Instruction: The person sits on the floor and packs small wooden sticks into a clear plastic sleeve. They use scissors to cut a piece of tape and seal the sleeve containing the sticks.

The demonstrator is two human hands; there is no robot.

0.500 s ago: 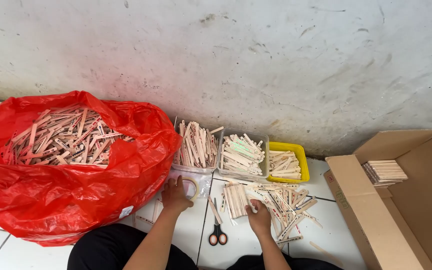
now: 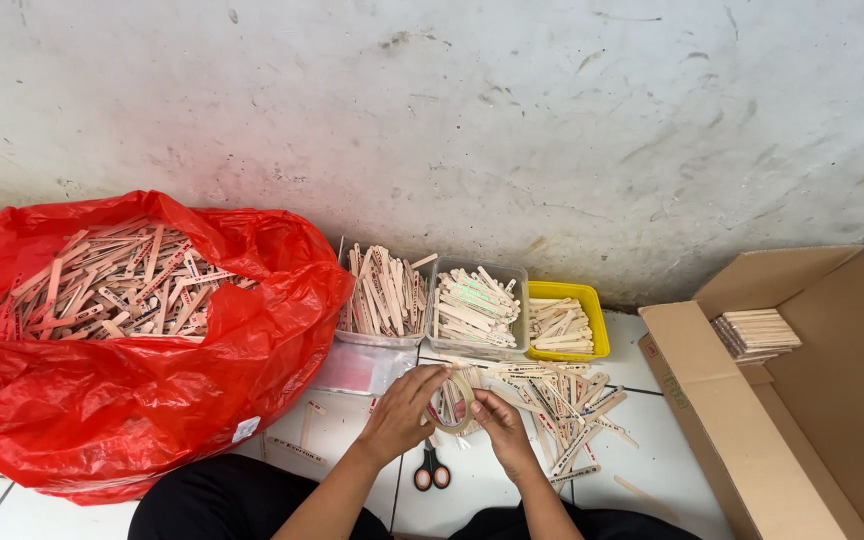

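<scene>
Left hand (image 2: 399, 412) and right hand (image 2: 500, 432) fingers pinch pale rubber band (image 2: 460, 400), stretched into loop above near floor tiles (image 2: 472, 488), beside stick bundle (image 2: 444, 402). Band likely light, soft, springy, prone to snap off; best gripped at opposite sides.

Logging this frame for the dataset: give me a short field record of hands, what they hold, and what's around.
left hand: on a bundle of wooden sticks
right hand: on the same bundle, stretching a band around it
scissors: on the tiled floor, below the hands
red plastic bag: full of sticks, on the left
yellow tray: sticks inside, by the wall
cardboard box: open, right, holds a stack
</scene>
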